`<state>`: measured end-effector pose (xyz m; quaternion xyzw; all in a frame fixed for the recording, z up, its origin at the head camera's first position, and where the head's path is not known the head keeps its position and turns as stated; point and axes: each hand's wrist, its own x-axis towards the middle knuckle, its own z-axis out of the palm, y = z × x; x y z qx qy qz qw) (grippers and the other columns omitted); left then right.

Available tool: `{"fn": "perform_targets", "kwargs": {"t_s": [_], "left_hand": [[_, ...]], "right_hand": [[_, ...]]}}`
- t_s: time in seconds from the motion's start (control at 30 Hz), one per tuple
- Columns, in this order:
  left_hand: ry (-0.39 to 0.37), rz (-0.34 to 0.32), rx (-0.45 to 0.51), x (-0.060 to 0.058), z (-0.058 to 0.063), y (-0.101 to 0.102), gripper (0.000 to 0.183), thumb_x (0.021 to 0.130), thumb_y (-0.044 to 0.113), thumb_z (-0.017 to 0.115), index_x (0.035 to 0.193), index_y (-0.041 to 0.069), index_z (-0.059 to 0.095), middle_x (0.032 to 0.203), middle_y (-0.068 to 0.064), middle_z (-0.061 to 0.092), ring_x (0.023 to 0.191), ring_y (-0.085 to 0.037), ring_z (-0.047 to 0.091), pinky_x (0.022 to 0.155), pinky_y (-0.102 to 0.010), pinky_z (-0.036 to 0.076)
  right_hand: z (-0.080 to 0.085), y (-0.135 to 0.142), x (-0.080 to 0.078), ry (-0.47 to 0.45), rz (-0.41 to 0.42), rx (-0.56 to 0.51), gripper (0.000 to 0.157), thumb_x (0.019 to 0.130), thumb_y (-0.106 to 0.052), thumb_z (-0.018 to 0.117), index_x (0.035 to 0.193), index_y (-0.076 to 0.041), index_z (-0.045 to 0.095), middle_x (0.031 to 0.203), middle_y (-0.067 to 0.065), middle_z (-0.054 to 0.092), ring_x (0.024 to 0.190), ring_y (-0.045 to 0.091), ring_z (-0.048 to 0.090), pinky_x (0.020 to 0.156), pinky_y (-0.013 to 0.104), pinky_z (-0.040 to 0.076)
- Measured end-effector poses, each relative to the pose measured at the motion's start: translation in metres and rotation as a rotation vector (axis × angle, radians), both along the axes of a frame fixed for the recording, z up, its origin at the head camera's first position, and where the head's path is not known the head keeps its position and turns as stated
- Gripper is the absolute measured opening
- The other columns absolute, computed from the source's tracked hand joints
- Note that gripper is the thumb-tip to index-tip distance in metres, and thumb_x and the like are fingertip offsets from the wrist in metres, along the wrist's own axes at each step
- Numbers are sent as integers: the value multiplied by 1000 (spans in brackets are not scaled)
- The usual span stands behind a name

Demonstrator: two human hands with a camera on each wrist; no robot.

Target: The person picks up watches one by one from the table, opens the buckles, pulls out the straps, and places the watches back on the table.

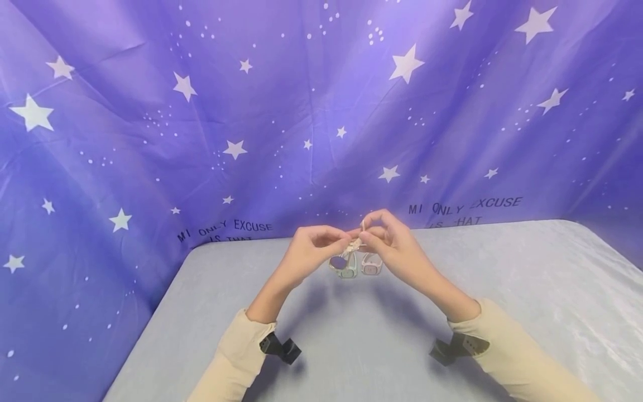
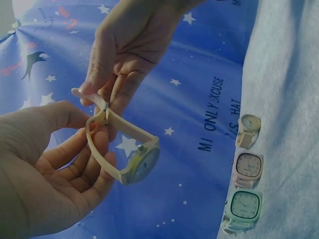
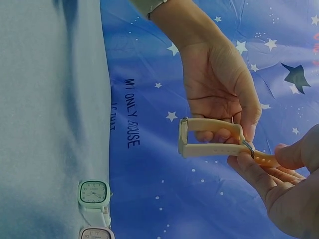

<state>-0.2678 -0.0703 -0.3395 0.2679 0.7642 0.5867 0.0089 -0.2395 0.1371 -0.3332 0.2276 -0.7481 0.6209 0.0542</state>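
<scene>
A cream-strapped wristwatch [image 2: 144, 167] with a round dial hangs between both hands, its strap forming a loop through the metal buckle. My left hand [image 1: 308, 248] pinches the strap beside the buckle. The free end of the strap is between the thumb and fingers of my right hand [image 1: 394, 243]. In the right wrist view the watch [image 3: 207, 150] appears side-on, with holes along the strap. Below the hands, a mint-green square watch [image 1: 348, 273] and a pink square watch [image 1: 372, 268] lie on the table.
A third watch [image 2: 249, 124], small and round with a pale strap, lies beside the pink one in the left wrist view. The table [image 1: 351, 346] has a pale grey cloth. Behind it hangs a purple-blue star-patterned curtain [image 1: 281, 111].
</scene>
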Motion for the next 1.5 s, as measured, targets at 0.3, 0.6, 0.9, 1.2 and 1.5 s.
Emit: {"fn": "perform_targets", "kwargs": {"t_s": [0.3, 0.6, 0.9, 1.2, 1.5], "left_hand": [[-92, 9, 27, 0, 1, -3, 20, 92, 10, 74, 108, -2, 75, 112, -14, 77, 92, -14, 75, 93, -32, 59], [-107, 7, 35, -2, 4, -3, 20, 91, 9, 74, 107, -3, 75, 108, -15, 78, 91, -14, 74, 91, -33, 59], [-123, 0, 30, 1, 5, -2, 20, 91, 9, 73, 107, -4, 74, 104, -16, 78, 90, -21, 74, 87, -31, 59], [-183, 16, 50, 5, 3, -2, 20, 91, 9, 71, 107, -3, 74, 103, -12, 78, 95, -32, 72, 85, -37, 60], [-166, 47, 69, 4, 3, -1, 22, 90, 9, 72, 108, -4, 74, 109, -14, 77, 94, -14, 72, 87, -29, 57]], "right_hand": [[0, -1, 1, 6, 2, -4, 14, 101, 2, 56, 112, 4, 48, 117, 28, 70, 107, 35, 72, 89, 32, 61], [2, 0, 0, 15, 1, -10, 15, 102, -3, 57, 112, 4, 49, 116, 27, 70, 108, 34, 72, 90, 32, 61], [0, 2, 1, 17, -4, 3, 17, 103, -7, 57, 114, 3, 49, 117, 26, 70, 108, 35, 72, 92, 32, 60], [-1, 1, 5, 21, 20, -31, 22, 104, -11, 56, 118, 4, 47, 118, 26, 67, 106, 31, 73, 92, 32, 61], [-2, 0, 4, 25, 57, -62, 24, 104, -10, 56, 123, 2, 46, 123, 26, 66, 109, 26, 72, 93, 36, 61]]}}
